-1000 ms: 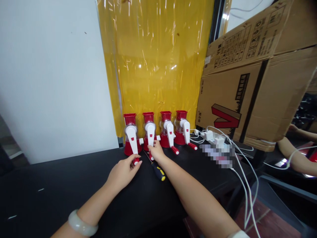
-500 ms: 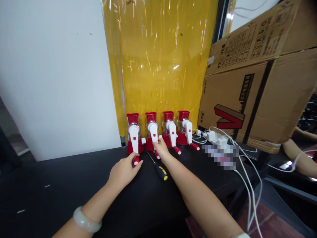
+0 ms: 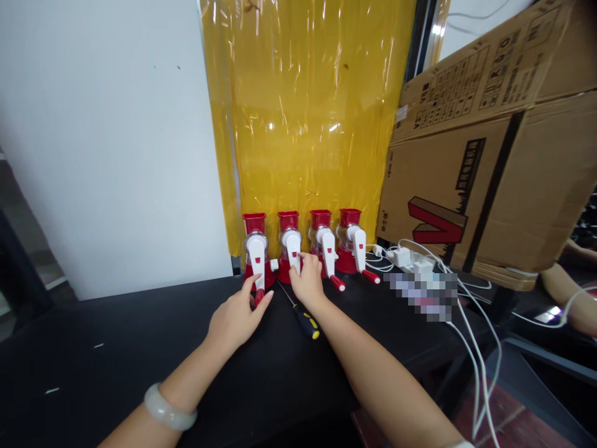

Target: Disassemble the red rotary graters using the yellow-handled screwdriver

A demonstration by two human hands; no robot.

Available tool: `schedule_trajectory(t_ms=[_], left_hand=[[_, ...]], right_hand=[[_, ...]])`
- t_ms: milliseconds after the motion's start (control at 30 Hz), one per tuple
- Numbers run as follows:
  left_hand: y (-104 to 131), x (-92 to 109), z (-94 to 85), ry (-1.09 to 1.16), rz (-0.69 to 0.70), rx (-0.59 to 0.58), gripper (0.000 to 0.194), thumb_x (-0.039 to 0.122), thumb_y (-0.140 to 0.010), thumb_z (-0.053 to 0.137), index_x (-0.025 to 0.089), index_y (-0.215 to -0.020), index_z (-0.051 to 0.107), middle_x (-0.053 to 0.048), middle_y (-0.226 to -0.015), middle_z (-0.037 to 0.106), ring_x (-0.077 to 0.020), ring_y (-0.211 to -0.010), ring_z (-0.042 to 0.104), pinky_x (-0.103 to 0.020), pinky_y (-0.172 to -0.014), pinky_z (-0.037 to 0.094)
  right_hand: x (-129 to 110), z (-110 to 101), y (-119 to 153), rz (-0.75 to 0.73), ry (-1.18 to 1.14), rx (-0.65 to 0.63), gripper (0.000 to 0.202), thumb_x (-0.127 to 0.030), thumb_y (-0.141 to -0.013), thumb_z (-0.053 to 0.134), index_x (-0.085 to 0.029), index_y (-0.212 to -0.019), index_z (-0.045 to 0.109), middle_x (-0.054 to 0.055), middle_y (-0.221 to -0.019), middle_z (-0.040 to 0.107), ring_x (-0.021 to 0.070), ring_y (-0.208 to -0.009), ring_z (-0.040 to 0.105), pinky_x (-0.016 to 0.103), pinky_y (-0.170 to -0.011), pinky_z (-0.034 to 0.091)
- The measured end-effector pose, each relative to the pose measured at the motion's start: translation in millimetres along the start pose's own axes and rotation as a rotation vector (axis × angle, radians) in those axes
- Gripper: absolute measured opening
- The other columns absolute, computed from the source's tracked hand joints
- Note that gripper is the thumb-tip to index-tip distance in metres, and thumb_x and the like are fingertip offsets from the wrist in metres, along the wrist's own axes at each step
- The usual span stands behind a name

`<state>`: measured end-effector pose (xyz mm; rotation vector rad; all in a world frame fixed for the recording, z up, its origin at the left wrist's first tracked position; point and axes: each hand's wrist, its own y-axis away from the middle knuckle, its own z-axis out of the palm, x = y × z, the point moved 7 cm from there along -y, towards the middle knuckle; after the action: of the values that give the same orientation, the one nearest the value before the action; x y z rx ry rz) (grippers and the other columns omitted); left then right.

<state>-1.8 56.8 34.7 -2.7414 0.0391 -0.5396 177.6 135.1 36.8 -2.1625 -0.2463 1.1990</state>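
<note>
Several red and white rotary graters stand upright in a row on the black table. At the leftmost grater (image 3: 256, 252), my left hand (image 3: 236, 314) has its thumb and fingers apart around the red crank knob (image 3: 260, 297). My right hand (image 3: 308, 280) is at the second grater (image 3: 288, 222), with thumb and forefinger at the lower part of its white crank (image 3: 293, 249); that crank's knob is hidden behind the hand. The third grater (image 3: 321, 242) and the rightmost grater (image 3: 351, 236) are untouched. A black and yellow screwdriver (image 3: 306, 322) lies below my right hand.
A large cardboard box (image 3: 494, 186) stands at the right. White chargers (image 3: 402, 256) and cables (image 3: 469, 348) lie before it and hang over the table edge. Behind the graters hangs a yellow plastic curtain (image 3: 308, 124), beside a white panel (image 3: 116, 155). Another person's arm (image 3: 566, 298) shows far right.
My left fingers have spread a little and moved up along the leftmost crank. My right hand has shifted slightly on the second crank, its forefinger higher. The view has turned slightly.
</note>
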Motion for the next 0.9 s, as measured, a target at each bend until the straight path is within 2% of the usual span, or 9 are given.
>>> schedule_trajectory(t_ms=[133, 267, 600, 900], left_hand=[[0, -3, 5.7, -0.016, -0.025, -0.025, 0.070, 0.066, -0.090, 0.027, 0.025, -0.146, 0.032, -0.012, -0.100, 0.070, -0.0320, -0.088, 0.069, -0.037, -0.069, 0.048], [0, -4, 11.1, -0.009, -0.024, -0.046, 0.075, 0.067, -0.090, 0.025, 0.021, -0.148, 0.026, -0.015, -0.105, 0.070, -0.0342, -0.090, 0.069, -0.039, -0.069, 0.048], [2, -3, 14.5, -0.021, -0.031, -0.083, 0.078, 0.067, -0.090, 0.022, 0.016, -0.148, 0.026, -0.018, -0.107, 0.070, -0.0371, -0.095, 0.068, -0.042, -0.072, 0.049], [3, -1, 23.0, 0.035, 0.021, -0.116, 0.080, 0.067, -0.090, 0.024, 0.014, -0.150, 0.021, -0.019, -0.116, 0.066, -0.0372, -0.102, 0.066, -0.041, -0.079, 0.048]], right_hand=[[-17, 3, 7, -0.154, -0.030, -0.030, 0.031, -0.023, -0.083, 0.052, -0.019, -0.112, 0.060, 0.012, -0.114, 0.049, 0.0267, -0.111, 0.043, 0.047, -0.100, 0.037], [-27, 13, 14, -0.257, -0.042, -0.144, 0.023, -0.022, -0.084, 0.054, -0.021, -0.104, 0.063, 0.009, -0.109, 0.051, 0.0245, -0.109, 0.044, 0.044, -0.100, 0.037], [-29, 28, 23, -0.305, -0.039, -0.309, 0.015, -0.022, -0.086, 0.056, -0.022, -0.097, 0.066, 0.006, -0.100, 0.055, 0.0213, -0.102, 0.045, 0.039, -0.095, 0.039], [-27, 31, 24, -0.306, 0.007, -0.347, 0.014, -0.024, -0.086, 0.055, -0.021, -0.094, 0.066, 0.006, -0.095, 0.056, 0.0205, -0.099, 0.045, 0.036, -0.091, 0.039]])
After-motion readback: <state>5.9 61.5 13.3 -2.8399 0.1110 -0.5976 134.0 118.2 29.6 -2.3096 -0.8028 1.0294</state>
